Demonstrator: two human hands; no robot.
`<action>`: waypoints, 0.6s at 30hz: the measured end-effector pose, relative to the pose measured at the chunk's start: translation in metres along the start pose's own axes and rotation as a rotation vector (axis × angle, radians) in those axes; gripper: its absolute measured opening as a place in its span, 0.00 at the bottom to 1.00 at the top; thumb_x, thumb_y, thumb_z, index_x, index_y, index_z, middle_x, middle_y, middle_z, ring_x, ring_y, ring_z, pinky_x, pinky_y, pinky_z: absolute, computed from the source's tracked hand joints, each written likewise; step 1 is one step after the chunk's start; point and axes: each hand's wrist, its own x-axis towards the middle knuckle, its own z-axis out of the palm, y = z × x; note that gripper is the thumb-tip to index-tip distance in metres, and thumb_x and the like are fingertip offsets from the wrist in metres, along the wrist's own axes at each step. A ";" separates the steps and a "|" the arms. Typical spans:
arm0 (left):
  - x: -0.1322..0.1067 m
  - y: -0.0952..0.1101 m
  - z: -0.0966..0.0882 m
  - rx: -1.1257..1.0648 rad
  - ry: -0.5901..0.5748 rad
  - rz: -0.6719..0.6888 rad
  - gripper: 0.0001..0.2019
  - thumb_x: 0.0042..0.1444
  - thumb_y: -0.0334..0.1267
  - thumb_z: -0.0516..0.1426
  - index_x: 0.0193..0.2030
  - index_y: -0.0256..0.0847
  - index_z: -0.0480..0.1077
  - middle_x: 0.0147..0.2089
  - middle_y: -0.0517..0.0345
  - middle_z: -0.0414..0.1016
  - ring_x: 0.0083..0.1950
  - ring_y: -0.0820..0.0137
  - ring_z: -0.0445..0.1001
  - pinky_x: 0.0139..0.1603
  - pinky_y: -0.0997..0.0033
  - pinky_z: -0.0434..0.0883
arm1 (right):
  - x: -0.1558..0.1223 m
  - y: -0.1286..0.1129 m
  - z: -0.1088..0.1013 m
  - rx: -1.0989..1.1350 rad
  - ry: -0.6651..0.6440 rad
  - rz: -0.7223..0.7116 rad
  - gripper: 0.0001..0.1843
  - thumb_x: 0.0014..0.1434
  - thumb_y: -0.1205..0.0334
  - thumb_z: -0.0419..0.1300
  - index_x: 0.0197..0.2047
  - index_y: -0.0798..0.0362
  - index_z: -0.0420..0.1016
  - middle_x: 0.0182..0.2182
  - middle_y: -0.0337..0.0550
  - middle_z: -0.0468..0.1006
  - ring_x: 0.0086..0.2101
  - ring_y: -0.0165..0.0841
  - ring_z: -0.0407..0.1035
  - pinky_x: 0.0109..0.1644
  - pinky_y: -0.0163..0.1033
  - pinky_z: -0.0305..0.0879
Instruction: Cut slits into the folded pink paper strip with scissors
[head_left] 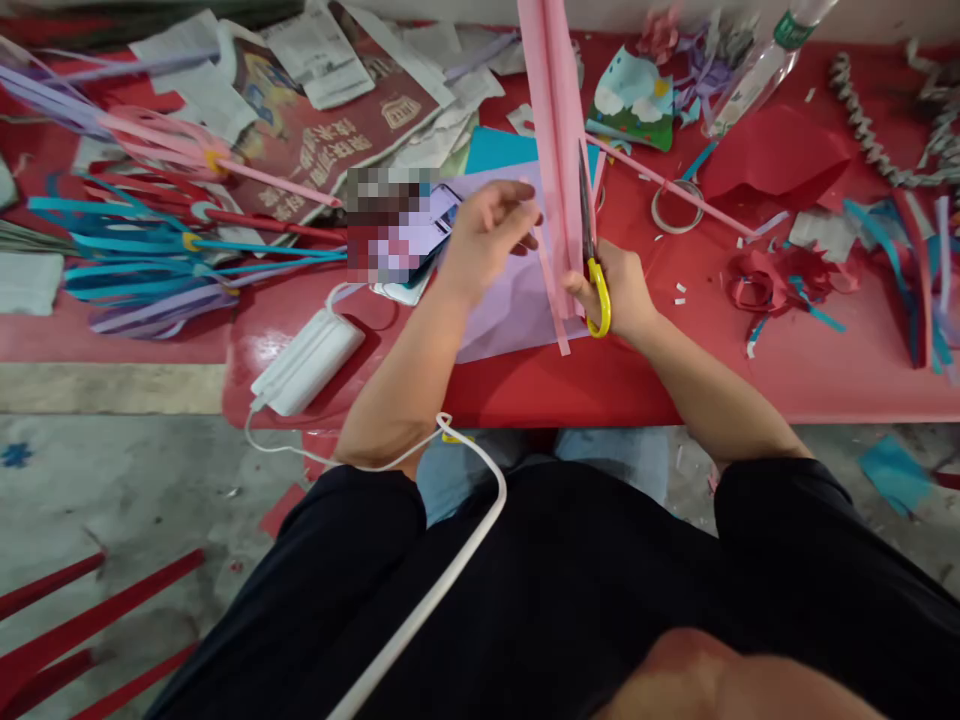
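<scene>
Red covers the low table [750,380], which is set on a grey concrete floor [112,480] and strewn with paper scraps. One pair of yellow-handled scissors [592,260] is seen in the head view, along with one long folded pink paper [551,110], one lilac sheet [510,300] under it, one white power bank [307,362] with its cable, one phone [420,245], one ring of tape [677,206] and one clear plastic bottle [765,60]. Three red paper strips [82,630] are counted on the floor at lower left.

The pink paper is held upright over the lilac sheet at the table's middle — its long axis runs away from the person, toward the far edge. The left hand [487,235] is pinched on the paper's left side. The right hand [619,295] is closed through the scissors' handles, and the blades are pointed away — along the paper's length.
</scene>
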 end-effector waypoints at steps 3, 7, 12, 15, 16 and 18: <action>-0.013 -0.001 0.023 -0.025 0.008 -0.005 0.24 0.48 0.63 0.78 0.42 0.53 0.79 0.34 0.58 0.80 0.33 0.59 0.74 0.41 0.53 0.72 | 0.001 -0.001 -0.001 0.040 -0.041 -0.028 0.52 0.52 -0.02 0.50 0.36 0.44 0.60 0.24 0.35 0.64 0.26 0.35 0.63 0.33 0.45 0.55; -0.016 -0.008 0.028 -0.031 0.109 0.025 0.23 0.48 0.57 0.80 0.37 0.50 0.75 0.36 0.56 0.78 0.37 0.58 0.76 0.43 0.56 0.74 | -0.001 -0.003 -0.001 0.131 -0.100 -0.063 0.50 0.52 0.00 0.56 0.35 0.44 0.60 0.24 0.33 0.63 0.26 0.33 0.59 0.33 0.44 0.54; -0.013 -0.015 0.029 -0.123 0.051 -0.078 0.19 0.56 0.53 0.77 0.40 0.49 0.76 0.42 0.53 0.81 0.43 0.57 0.81 0.46 0.58 0.80 | -0.001 -0.002 0.001 0.165 -0.103 -0.075 0.50 0.52 0.00 0.57 0.33 0.43 0.58 0.24 0.32 0.62 0.27 0.31 0.54 0.33 0.44 0.53; -0.015 -0.013 0.029 -0.120 0.039 -0.078 0.12 0.59 0.48 0.74 0.40 0.48 0.78 0.40 0.53 0.80 0.40 0.58 0.79 0.43 0.58 0.79 | -0.001 -0.001 0.000 0.158 -0.138 -0.083 0.49 0.54 0.01 0.57 0.34 0.44 0.60 0.25 0.34 0.65 0.27 0.32 0.59 0.34 0.45 0.56; -0.016 -0.013 0.029 -0.107 0.053 -0.062 0.10 0.59 0.47 0.73 0.39 0.48 0.79 0.39 0.54 0.79 0.39 0.59 0.78 0.42 0.59 0.78 | 0.000 -0.002 -0.001 0.156 -0.160 -0.086 0.49 0.54 0.01 0.57 0.34 0.44 0.61 0.26 0.34 0.66 0.28 0.33 0.61 0.35 0.45 0.57; -0.016 -0.013 0.029 -0.068 0.083 -0.031 0.08 0.60 0.44 0.71 0.37 0.47 0.78 0.36 0.56 0.76 0.36 0.61 0.75 0.38 0.61 0.76 | -0.001 -0.003 -0.002 0.158 -0.196 -0.091 0.50 0.52 0.00 0.56 0.36 0.44 0.63 0.27 0.35 0.68 0.28 0.34 0.63 0.35 0.45 0.59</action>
